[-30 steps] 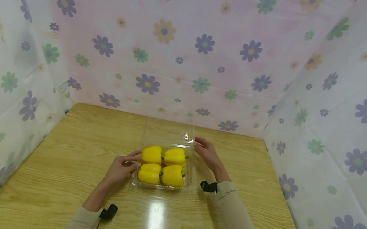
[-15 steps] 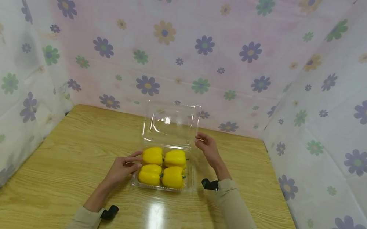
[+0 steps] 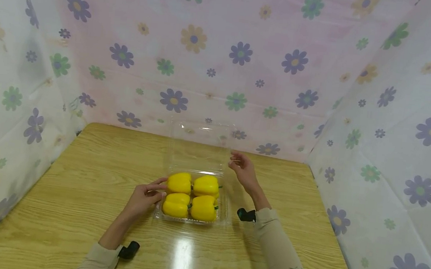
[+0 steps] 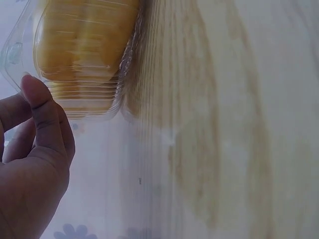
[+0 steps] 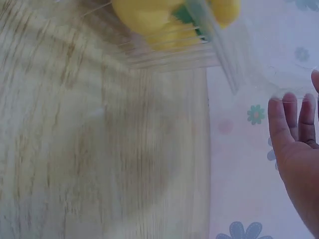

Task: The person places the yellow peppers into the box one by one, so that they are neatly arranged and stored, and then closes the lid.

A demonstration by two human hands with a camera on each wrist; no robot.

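Note:
Several yellow bell peppers (image 3: 203,208) sit in two rows inside a clear plastic clamshell box (image 3: 225,211) on the table. Its hinged lid (image 3: 200,148) stands raised at the back. My left hand (image 3: 145,195) pinches the left rim of the box; the left wrist view shows the thumb (image 4: 37,92) on the plastic and the other fingers behind. At the lid's right edge is my right hand (image 3: 245,174), holding it with thumb and fingertips. In the right wrist view the fingertips (image 5: 290,99) meet the lid's thin edge.
The wooden table (image 3: 91,174) carries the box near its middle. A flower-patterned curtain (image 3: 215,56) hangs close behind the raised lid, with more cloth at both sides. Black wrist cameras (image 3: 129,250) sit by the sleeves.
The lid shows its face more upright than a second ago, and its glare has shifted. My right hand has moved slightly up along with it. My left hand stays at the rim.

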